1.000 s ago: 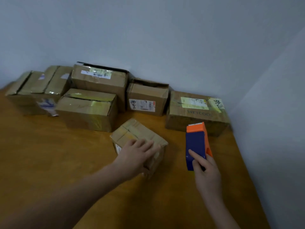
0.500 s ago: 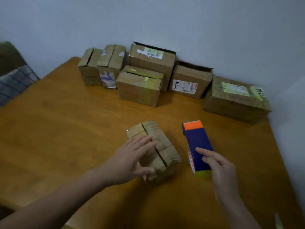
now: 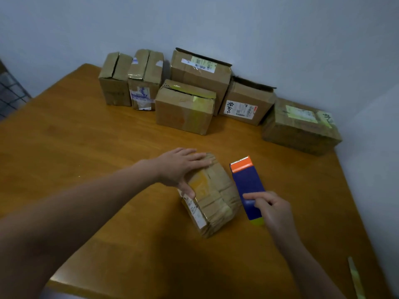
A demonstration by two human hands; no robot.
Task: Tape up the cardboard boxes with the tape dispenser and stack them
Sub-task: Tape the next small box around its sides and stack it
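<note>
With straight fingers my left hand (image 3: 179, 167) steadies the small taped cardboard box (image 3: 216, 201) on the tabletop (image 3: 103, 147), probably light and crushable, best held by its edges, while my right hand (image 3: 273, 211) grips the rear of the tape dispenser (image 3: 247, 180) beside it.

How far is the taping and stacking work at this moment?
Done: nothing stacked yet; six boxes stand singly by the wall, two with raised flaps. In hand: the left hand rests on the small box, the right hand grips the tape dispenser beside it. Left: taping, then stacking.
</note>
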